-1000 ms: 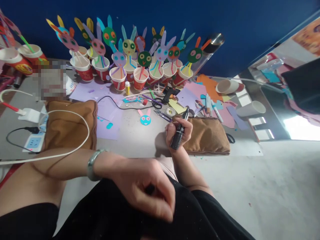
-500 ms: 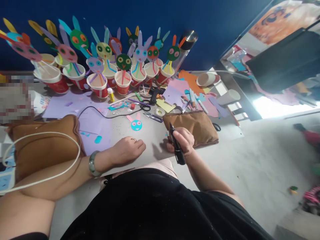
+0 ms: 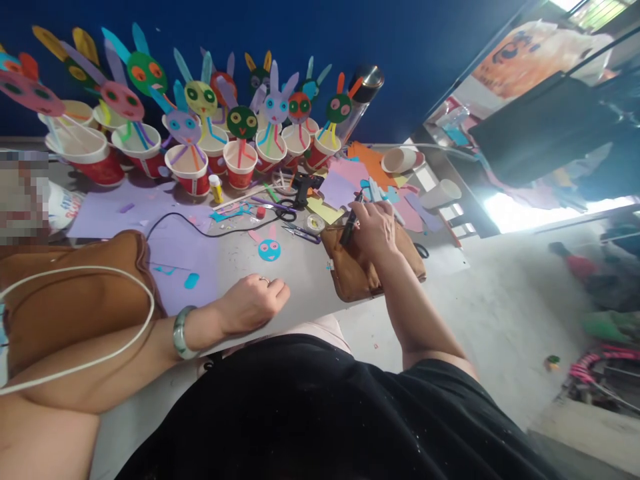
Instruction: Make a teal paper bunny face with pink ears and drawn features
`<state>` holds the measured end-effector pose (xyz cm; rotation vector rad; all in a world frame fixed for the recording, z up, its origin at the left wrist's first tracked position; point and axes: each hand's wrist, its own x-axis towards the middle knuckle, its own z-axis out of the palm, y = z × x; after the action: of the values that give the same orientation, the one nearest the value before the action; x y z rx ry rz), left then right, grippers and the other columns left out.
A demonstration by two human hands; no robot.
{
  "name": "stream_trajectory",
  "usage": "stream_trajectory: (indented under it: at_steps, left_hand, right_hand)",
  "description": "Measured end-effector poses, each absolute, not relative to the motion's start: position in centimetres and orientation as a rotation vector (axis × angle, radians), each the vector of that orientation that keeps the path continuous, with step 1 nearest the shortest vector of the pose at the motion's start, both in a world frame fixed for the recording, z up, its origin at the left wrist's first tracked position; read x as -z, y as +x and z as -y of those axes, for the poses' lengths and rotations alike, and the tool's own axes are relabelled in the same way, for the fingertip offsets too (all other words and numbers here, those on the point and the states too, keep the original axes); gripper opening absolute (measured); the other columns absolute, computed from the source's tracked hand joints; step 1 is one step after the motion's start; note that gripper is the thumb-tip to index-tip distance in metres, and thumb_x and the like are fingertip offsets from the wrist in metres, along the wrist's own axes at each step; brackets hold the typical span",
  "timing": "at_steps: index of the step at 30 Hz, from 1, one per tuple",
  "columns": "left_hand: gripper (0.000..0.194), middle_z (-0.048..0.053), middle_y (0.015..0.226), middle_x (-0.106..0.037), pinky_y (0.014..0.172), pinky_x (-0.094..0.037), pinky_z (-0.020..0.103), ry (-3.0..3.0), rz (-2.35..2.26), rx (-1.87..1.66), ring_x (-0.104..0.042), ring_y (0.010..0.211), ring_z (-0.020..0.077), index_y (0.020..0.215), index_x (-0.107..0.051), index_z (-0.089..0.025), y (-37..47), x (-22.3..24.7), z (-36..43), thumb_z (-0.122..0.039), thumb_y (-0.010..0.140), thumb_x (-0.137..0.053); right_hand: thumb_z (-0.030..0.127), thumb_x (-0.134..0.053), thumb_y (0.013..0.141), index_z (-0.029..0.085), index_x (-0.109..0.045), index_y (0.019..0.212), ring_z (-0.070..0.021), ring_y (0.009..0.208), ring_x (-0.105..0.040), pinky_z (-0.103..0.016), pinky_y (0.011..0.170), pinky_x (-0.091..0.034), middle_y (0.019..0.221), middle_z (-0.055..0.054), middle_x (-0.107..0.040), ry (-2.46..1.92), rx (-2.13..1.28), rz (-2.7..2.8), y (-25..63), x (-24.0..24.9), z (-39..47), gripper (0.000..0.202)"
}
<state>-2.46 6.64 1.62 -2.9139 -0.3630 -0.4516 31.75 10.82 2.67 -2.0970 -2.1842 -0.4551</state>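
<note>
My left hand rests curled on the grey table near its front edge, with a ring on one finger; nothing shows in its fingers. My right hand is closed on a black marker and is over the brown cushion. Behind the right hand lie several more markers. A blue paper rabbit face with pink ears and pink eyes lies flat on the table, between and beyond my hands.
Red paper cups with paper rabbits on coloured stems stand along the blue wall. Scissors, a black glue gun, a glue stick and paper scraps lie in front. Another brown cushion and a white cable are at left.
My right hand has moved forward and up with the marker, from the table's front edge to above the brown cushion. My left hand stays on the table. The view has shifted slightly.
</note>
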Motion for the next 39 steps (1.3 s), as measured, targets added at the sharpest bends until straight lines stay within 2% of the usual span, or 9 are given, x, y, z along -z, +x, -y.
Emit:
stream_trajectory:
  at_steps: [3,10,19,24,29,32,34,37,39]
  left_hand:
    - [0.020,0.005,0.070,-0.060,0.050,-0.033,0.031,-2.962,0.364,0.374,-0.055,0.052,0.0173,0.083,-0.059,-0.016,-2.5,-1.6,-6.5,-0.001,0.085,-0.046]
    - [0.021,0.008,0.074,-0.063,0.051,-0.034,0.031,-3.079,0.437,0.211,-0.059,0.056,0.0178,0.087,-0.060,-0.015,-2.3,-1.6,-6.4,0.000,0.085,-0.046]
    - [0.023,0.009,0.076,-0.066,0.049,-0.033,0.031,-3.091,0.452,0.116,-0.063,0.058,0.0195,0.087,-0.061,-0.014,-2.2,-1.8,-6.3,0.000,0.085,-0.044]
    - [0.025,0.010,0.078,-0.066,0.049,-0.038,0.031,-3.086,0.484,0.131,-0.062,0.058,0.0188,0.089,-0.062,-0.014,-2.2,-2.0,-6.3,0.001,0.086,-0.043]
    - [0.028,0.013,0.091,-0.068,0.048,-0.043,0.032,-3.065,0.593,0.103,-0.065,0.059,0.0194,0.095,-0.064,-0.011,-2.1,-2.2,-6.4,0.001,0.087,-0.041]
    - [0.028,0.013,0.092,-0.068,0.048,-0.044,0.031,-3.048,0.629,0.101,-0.066,0.060,0.0199,0.096,-0.064,-0.011,-2.1,-2.2,-6.5,0.001,0.087,-0.041]
    - [0.027,0.013,0.089,-0.068,0.048,-0.043,0.030,-3.054,0.626,0.120,-0.066,0.060,0.0196,0.094,-0.064,-0.010,-2.1,-2.2,-6.5,0.002,0.086,-0.042]
    - [0.028,0.013,0.084,-0.067,0.046,-0.042,0.030,-3.049,0.623,0.141,-0.066,0.059,0.0209,0.091,-0.065,-0.010,-2.1,-2.2,-6.5,0.003,0.085,-0.041]
    - [0.029,0.013,0.083,-0.067,0.045,-0.042,0.030,-3.040,0.615,0.147,-0.066,0.058,0.0219,0.091,-0.065,-0.010,-2.1,-2.2,-6.5,0.003,0.085,-0.040]
  right_hand:
    - [0.017,-0.048,0.094,0.018,-0.064,0.127,-0.0275,0.097,-0.060,-0.046,0.104,-0.036,0.109,-0.015,-0.071,-2.211,0.417,2.191,32.2,-3.1,-12.6,0.037]
    - [0.015,-0.045,0.098,0.015,-0.065,0.122,-0.0210,0.090,-0.060,-0.043,0.099,-0.034,0.098,-0.013,-0.071,-2.353,0.329,2.139,33.9,-2.8,-15.2,0.031]
    - [0.009,-0.059,0.085,0.016,-0.066,0.130,-0.0283,0.099,-0.064,-0.046,0.099,-0.039,0.110,-0.016,-0.073,-2.380,0.199,2.280,34.6,-2.8,-15.5,0.046]
    - [0.002,-0.055,0.086,0.017,-0.068,0.130,-0.0266,0.101,-0.065,-0.042,0.090,-0.036,0.114,-0.018,-0.073,-2.363,0.106,2.288,34.8,-3.0,-15.9,0.049]
    - [0.004,-0.056,0.089,0.008,-0.064,0.137,-0.0336,0.114,-0.062,-0.046,0.092,-0.033,0.124,-0.029,-0.069,-2.361,0.217,2.215,34.0,-4.0,-15.6,0.050]
    - [0.011,-0.054,0.092,0.010,-0.066,0.132,-0.0331,0.113,-0.063,-0.046,0.093,-0.036,0.120,-0.026,-0.071,-2.202,0.357,2.211,33.1,-4.7,-14.9,0.042]
    - [0.019,-0.053,0.094,0.015,-0.068,0.125,-0.0314,0.106,-0.064,-0.045,0.093,-0.040,0.112,-0.020,-0.073,-2.011,0.425,2.240,32.3,-5.2,-14.6,0.035]
    - [0.026,-0.049,0.097,0.024,-0.069,0.115,-0.0290,0.094,-0.066,-0.046,0.091,-0.045,0.098,-0.011,-0.074,-1.811,0.411,2.273,30.5,-5.6,-14.4,0.027]
    - [0.027,-0.047,0.098,0.025,-0.069,0.106,-0.0275,0.086,-0.065,-0.045,0.089,-0.046,0.087,-0.008,-0.072,-1.726,0.373,2.316,28.7,-5.7,-14.1,0.024]
